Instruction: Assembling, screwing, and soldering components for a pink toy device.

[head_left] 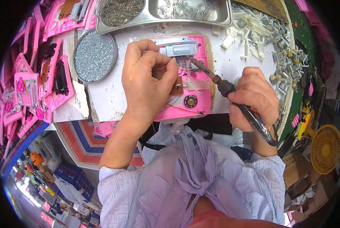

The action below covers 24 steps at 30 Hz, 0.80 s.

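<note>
1. Two hands work over a pink plastic toy shell [196,91] that lies open on the counter [109,95], just in front of the person's lilac shirt [192,171].
2. The right hand [253,97] is closed around the dark handle of a soldering iron [230,91]; the fingers wrap it fully, and the metal tip points up and left, to the coloured wires near the top of the shell.
3. The left hand [147,78] rests on the left part of the shell, with thumb and fingers pressed together in a pinch; they seem to hold thin wires, but I cannot tell exactly which ones.
4. Inside the shell, a small brown circuit board [176,87] sits just beside the left hand, a round black and gold speaker [190,101] is lower, and a grey part [177,49] is at the top edge.
5. Left of the shell stands a round tin of small metal screws [94,57].
6. Farther away, a steel tray [162,11] with two compartments holds more small metal pieces.
7. On the far left many pink toy parts [29,83] are piled, and on the far right lie white and grey plastic pieces [261,34].
</note>
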{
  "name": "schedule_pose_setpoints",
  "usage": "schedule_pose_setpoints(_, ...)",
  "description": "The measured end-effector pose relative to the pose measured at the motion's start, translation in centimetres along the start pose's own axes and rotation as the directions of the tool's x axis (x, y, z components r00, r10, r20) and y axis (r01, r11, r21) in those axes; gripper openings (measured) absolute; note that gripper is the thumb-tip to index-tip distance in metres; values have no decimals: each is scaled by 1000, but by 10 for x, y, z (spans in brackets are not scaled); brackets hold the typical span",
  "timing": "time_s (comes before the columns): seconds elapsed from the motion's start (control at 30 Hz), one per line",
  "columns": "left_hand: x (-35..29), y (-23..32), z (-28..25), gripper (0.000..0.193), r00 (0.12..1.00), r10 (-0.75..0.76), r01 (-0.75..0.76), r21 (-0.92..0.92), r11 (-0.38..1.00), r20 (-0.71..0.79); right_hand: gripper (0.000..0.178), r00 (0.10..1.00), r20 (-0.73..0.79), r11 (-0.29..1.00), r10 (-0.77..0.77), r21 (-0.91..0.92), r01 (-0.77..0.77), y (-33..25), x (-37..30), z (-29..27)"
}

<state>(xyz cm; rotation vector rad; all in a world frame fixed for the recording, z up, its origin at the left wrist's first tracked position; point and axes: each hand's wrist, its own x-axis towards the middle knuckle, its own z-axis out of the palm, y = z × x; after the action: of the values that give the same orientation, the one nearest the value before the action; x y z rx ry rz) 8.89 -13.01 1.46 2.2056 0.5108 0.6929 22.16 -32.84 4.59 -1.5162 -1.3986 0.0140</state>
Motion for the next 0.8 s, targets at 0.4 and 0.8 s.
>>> schedule_pose_setpoints(0.4,2,-1,-4,14,998,14,-18,64,998,54,27,1000,17,1000,-5,24,5,4,4,0)
schedule_pose_setpoints(0.8,4,-4,-6,13,997,-16,13,46,999,73,30,993,119,999,22,-30,-18,12,15,4)
